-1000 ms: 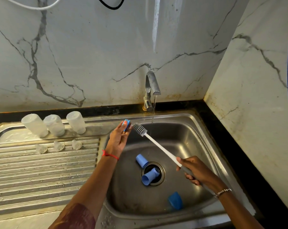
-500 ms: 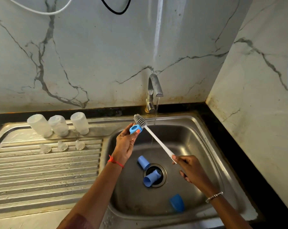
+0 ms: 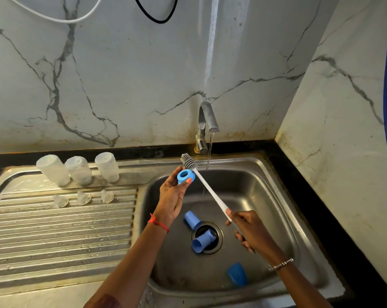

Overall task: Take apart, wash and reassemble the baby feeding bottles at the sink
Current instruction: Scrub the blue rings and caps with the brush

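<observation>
My left hand [image 3: 171, 195] holds a blue screw ring [image 3: 185, 175] by its edge above the sink's left rim, its hole facing me. My right hand [image 3: 247, 230] grips the white handle of a bottle brush [image 3: 207, 187]; the grey bristle head pokes out just behind the ring, touching it. Three clear bottle bodies [image 3: 79, 167] stand upside down at the back of the draining board, with three clear teats [image 3: 84, 197] lying in front of them. Three blue caps lie in the basin: one [image 3: 192, 220] beside the drain, one [image 3: 202, 242] in the drain, one [image 3: 237, 274] near the front.
The steel sink [image 3: 277, 218] has a tap [image 3: 207, 123] at the back running a thin stream just right of the brush. A ribbed draining board [image 3: 54, 236] lies to the left. Marble walls close in behind and on the right; a black counter edge [image 3: 317, 207] borders the sink.
My left hand turned the blue ring so its hole faces me and lifted slightly. The brush head rose from beside the ring to behind it, and my right hand slid up the handle.
</observation>
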